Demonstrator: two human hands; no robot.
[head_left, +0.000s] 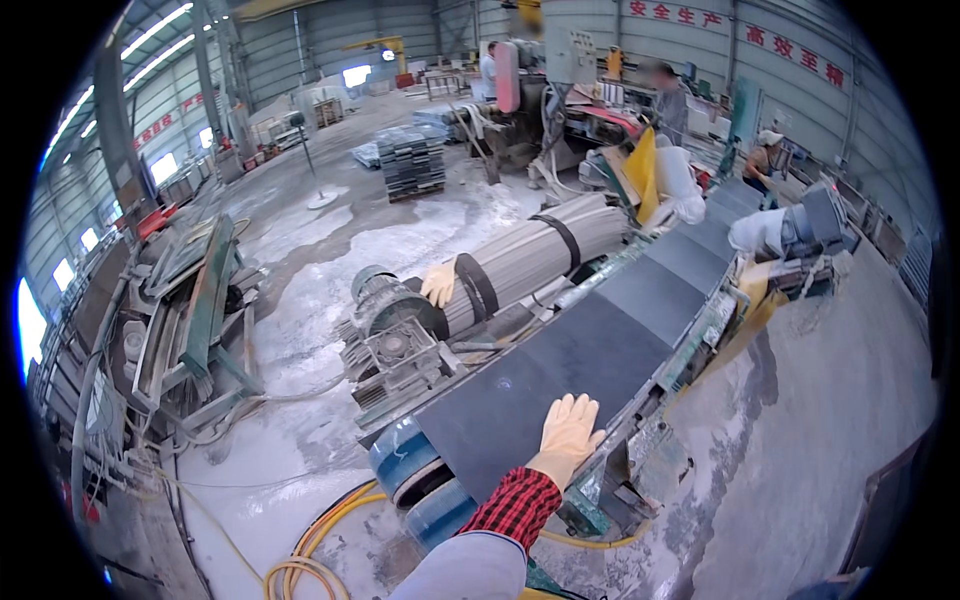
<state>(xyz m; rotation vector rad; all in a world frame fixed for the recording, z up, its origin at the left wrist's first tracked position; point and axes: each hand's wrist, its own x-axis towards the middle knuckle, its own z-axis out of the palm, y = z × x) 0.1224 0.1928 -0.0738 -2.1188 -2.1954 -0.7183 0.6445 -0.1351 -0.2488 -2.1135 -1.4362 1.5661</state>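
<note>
My left hand [568,436], in a cream rubber glove with a red-and-black checked cuff, reaches forward with its fingers stretched out. It lies palm down at the right edge of a dark grey flat slab [490,405], and nothing shows in its grasp. More slabs [665,255] line up behind this one on a long conveyor with blue end rollers [405,452]. My right hand is out of the picture. Left of the conveyor, another cream glove [438,285] lies on a long ribbed cylinder [535,250] with black bands; no arm shows with it.
A dusty motor [385,300] stands beside the conveyor. A yellow hose [305,560] coils on the floor at its near end. Metal frames [205,310] lean at left. Stacked slabs [412,165] stand farther back. Several people are around the far machines, one [765,160] near the conveyor's far end.
</note>
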